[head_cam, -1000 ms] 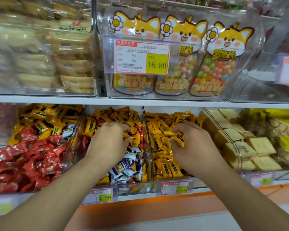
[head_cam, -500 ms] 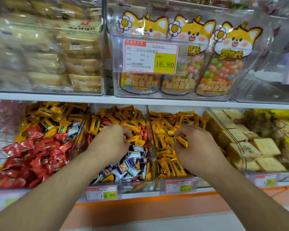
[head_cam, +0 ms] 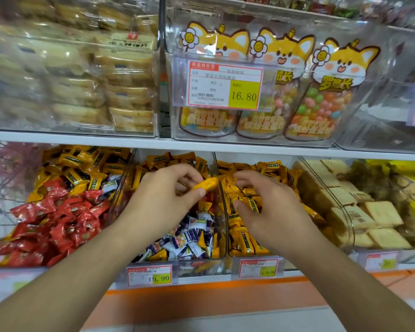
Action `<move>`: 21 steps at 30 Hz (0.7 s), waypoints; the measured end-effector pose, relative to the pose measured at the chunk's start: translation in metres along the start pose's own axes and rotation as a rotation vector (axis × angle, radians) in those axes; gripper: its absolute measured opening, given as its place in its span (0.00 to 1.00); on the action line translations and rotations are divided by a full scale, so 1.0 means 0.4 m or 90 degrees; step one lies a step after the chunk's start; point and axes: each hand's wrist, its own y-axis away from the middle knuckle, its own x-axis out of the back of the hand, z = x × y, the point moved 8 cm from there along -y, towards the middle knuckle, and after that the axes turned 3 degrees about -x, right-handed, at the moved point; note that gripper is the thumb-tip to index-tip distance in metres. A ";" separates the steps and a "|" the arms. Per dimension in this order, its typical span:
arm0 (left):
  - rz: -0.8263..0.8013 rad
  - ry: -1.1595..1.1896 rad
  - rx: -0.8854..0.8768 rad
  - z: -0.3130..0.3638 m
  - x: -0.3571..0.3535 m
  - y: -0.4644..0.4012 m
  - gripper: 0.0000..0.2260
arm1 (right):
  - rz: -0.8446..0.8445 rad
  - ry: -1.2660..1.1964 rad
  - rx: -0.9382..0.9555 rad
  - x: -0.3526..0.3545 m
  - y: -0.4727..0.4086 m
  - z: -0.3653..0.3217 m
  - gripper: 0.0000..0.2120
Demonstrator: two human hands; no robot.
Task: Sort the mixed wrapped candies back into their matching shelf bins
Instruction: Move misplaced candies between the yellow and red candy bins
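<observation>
The left hand [head_cam: 163, 200] pinches one yellow wrapped candy [head_cam: 205, 184] between thumb and fingers, holding it just above the clear divider [head_cam: 222, 202] between the mixed middle bin [head_cam: 197, 262] and the yellow-candy bin [head_cam: 233, 236] at its 3 o'clock side. The right hand [head_cam: 268, 212] hovers over the yellow-candy bin with fingers loosely curled; whether they grip a wrapper cannot be told. The step in hand looks like carrying a stray yellow piece out of the middle bin, where white-and-purple candies [head_cam: 194, 238] lie toward 6 o'clock. The next move probably calls for clearing the divider and letting the candy drop among its like, then going back for more strays.
</observation>
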 end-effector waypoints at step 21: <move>-0.073 -0.254 0.023 -0.048 -0.114 -0.018 0.02 | 0.084 0.078 -0.081 0.059 0.008 0.058 0.07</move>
